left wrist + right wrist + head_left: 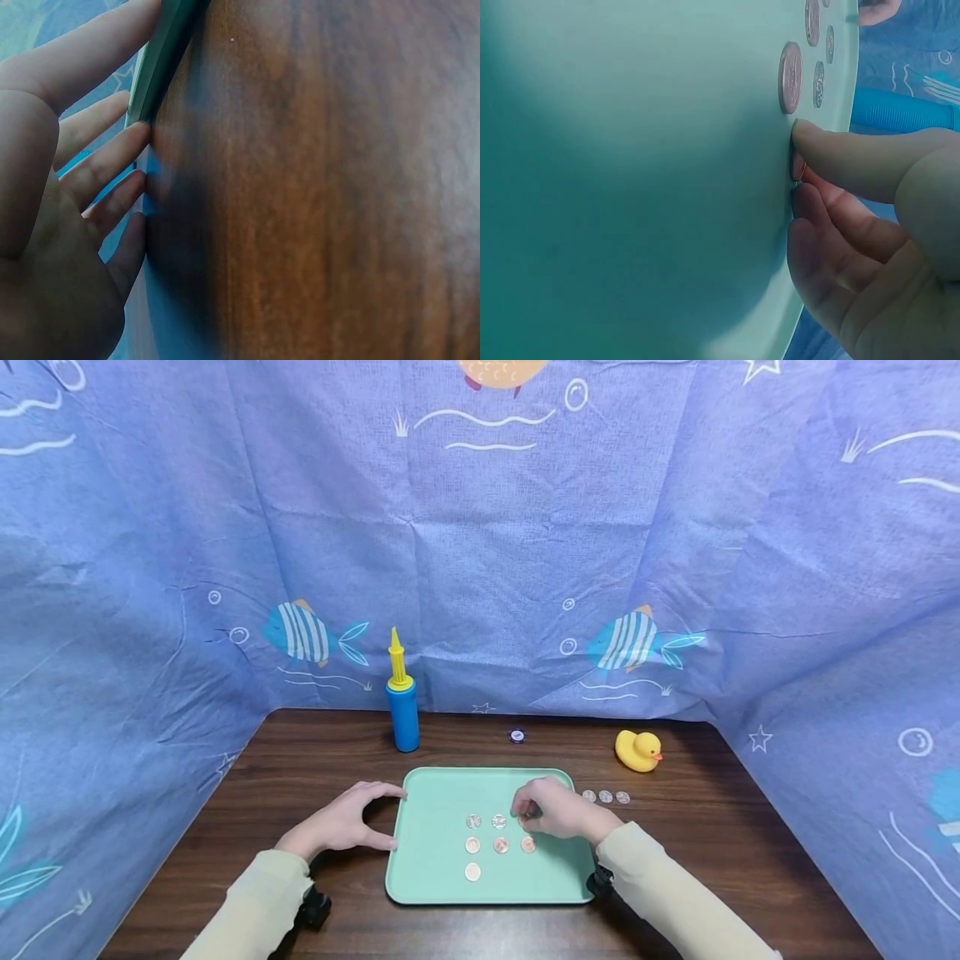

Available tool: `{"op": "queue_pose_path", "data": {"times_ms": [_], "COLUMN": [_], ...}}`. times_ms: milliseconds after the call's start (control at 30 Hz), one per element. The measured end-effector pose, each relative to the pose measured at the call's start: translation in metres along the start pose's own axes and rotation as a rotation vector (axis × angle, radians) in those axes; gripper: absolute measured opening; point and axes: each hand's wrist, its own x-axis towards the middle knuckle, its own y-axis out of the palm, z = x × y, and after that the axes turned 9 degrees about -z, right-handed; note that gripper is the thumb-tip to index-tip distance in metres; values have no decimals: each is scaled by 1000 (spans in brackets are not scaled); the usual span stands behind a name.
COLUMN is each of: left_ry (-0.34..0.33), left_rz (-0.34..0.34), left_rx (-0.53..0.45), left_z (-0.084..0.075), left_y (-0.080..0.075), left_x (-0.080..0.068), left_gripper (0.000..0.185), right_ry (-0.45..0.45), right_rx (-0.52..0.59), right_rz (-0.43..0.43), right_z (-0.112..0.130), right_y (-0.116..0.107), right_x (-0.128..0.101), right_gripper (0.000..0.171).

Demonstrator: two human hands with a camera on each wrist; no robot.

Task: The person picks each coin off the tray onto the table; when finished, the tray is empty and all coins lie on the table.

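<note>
A teal tray [435,877] lies on the dark wooden table [315,760]. Several coins [472,844] sit in rows on it, some silver, some copper. My right hand [527,817] is over the tray's right half, thumb and fingers pinching a copper coin [798,166] against the tray floor [630,187] at the right end of the upper row. More coins [789,77] lie just past the thumb. My left hand [375,817] rests on the table with its fairly straight fingers [112,161] against the tray's left edge [161,67].
Three silver coins [605,796] lie on the table right of the tray. A yellow rubber duck [638,750] sits at the back right, a blue pump with a yellow nozzle [402,706] at the back, a small dark disc [517,736] between them. Blue fish-print cloth walls the table.
</note>
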Motion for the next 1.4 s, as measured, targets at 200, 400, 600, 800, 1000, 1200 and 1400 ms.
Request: {"op": "queue_pose_path", "data": {"times_ms": [200,400,600,800,1000,1200,1400], "left_ry": [-2,5,3,-8,-10,7,15], "left_rz": [3,5,7,3,-1,2,3], "left_rx": [-4,0,-3,-7,-15,-11,-6], "left_z": [0,0,-1,0,0,-2,-2], "left_y": [-1,-1,-1,0,1,-1,-1], "left_x": [0,0,2,2,2,0,0], "left_gripper": [75,75,75,75,76,75,75], "right_ry": [17,15,23,31,34,13,22], "right_rx": [2,-6,-16,-13,2,32,71], "right_rz": [13,6,-18,-23,-17,-23,-17], "right_z": [-2,-2,-3,-5,-3,-2,-7], "right_y": [1,2,2,3,1,-2,-4], "right_x": [1,1,-1,-3,-4,-4,-6], "right_gripper": [16,17,17,18,18,16,12]}}
